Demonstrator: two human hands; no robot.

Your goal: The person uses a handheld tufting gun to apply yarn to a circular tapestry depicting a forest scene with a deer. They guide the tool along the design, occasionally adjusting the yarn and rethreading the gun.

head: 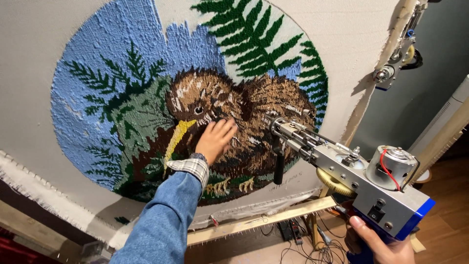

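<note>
The left hand (215, 139) lies flat on the tufted picture (190, 98), near its middle. The tufting gun (342, 171) is right of that hand, its tip touching the picture, with the right hand (378, 244) below on its handle. The wooden frame bar (264, 220) runs beneath the picture.

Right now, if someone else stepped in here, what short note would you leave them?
Left hand: open, fingers flat on the brown bird of the tufted rug.
Right hand: gripping the handle of the tufting gun, its needle end near the bird's body.
Done: blue background, green ferns and brown bird are filled in.
Left: the surrounding cloth is bare.
</note>
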